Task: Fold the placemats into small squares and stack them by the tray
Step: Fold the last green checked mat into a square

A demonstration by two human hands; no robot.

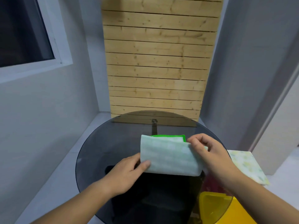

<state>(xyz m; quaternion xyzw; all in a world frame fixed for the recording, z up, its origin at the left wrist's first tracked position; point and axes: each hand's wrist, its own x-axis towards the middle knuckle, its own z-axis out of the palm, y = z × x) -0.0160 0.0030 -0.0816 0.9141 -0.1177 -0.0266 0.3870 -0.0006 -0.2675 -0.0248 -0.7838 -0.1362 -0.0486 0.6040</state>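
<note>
Two hands, left and right, pinch the placemat above a glass table facing wooden slats.

Folded pale-green placemat with bright green edging over round dark-glass counter, pinched at near-left corner by left hand, at far-right top layer by right hand. Floral yellow cloth right of the rim; yellow container seen through the glass, near right; wooden slats far behind.

Soft matt cloth placemat, green-edged; glossy smoked-glass table; rough knotty wood slats; shiny yellow plastic bin
</note>
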